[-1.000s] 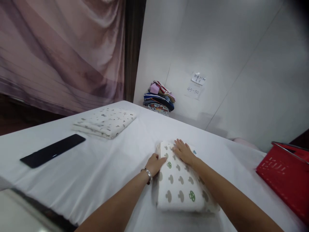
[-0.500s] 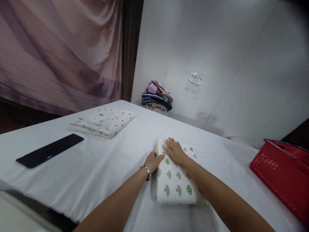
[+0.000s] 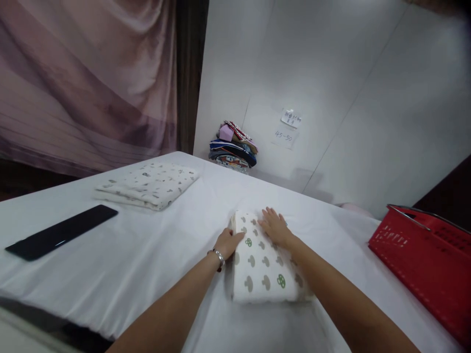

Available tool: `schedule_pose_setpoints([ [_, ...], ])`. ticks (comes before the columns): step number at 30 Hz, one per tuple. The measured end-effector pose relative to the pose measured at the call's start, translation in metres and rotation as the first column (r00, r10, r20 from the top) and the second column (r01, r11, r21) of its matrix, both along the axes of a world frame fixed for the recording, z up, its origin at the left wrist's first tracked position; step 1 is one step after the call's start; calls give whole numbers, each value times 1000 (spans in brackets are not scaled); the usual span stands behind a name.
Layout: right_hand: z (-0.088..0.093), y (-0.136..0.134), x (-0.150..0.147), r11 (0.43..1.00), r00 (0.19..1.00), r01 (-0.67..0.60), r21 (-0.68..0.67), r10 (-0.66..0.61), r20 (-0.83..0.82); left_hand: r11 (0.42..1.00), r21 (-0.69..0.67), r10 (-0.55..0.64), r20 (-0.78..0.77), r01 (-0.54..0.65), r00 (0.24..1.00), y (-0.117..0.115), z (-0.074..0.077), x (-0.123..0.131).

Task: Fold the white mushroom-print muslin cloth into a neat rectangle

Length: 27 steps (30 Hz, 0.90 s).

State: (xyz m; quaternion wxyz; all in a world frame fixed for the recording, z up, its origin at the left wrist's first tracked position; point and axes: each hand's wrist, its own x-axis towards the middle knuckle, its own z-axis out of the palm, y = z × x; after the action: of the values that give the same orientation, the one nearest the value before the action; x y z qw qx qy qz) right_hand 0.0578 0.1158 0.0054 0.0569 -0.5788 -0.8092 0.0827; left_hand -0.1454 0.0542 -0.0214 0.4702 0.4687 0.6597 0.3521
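Observation:
A folded white cloth with grey and green mushroom prints [image 3: 265, 268] lies on the white-covered table [image 3: 154, 264]. At its left edge, my left hand [image 3: 226, 244] grips the layers, thumb on top and the other fingers partly hidden at the side. My right hand [image 3: 274, 226] lies flat with fingers spread on the cloth's upper right part, holding nothing. Another folded white cloth with small prints [image 3: 150, 184] rests farther back on the left.
On the left side of the table is a black flat object [image 3: 61, 233]. A red basket [image 3: 423, 260] stands at the right. A pile of folded fabrics [image 3: 233, 147] sits beyond the table's back edge, by the wall with paper signs [image 3: 287, 128].
My right hand has slid to the right across the mushroom-print cloth, away from my left hand. My left hand stays at the cloth's left edge. The view has shifted slightly.

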Motion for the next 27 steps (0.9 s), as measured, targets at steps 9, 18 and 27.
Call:
schedule_pose_setpoints([
  [9, -10, 1, 29, 989, 981, 119, -89, -131, -142, 1000, 13, 4, -20, -4, 1000, -3, 5, 0],
  [18, -3, -44, 74, 852, 695, 384, -357, -521, -496, 1000, 10, 6, -12, -6, 1000, -1, 3, -1],
  [27, 9, -74, 86, 602, 387, 15, -798, -740, -551, 999, 30, 12, -26, -11, 1000, -2, 4, -1],
])
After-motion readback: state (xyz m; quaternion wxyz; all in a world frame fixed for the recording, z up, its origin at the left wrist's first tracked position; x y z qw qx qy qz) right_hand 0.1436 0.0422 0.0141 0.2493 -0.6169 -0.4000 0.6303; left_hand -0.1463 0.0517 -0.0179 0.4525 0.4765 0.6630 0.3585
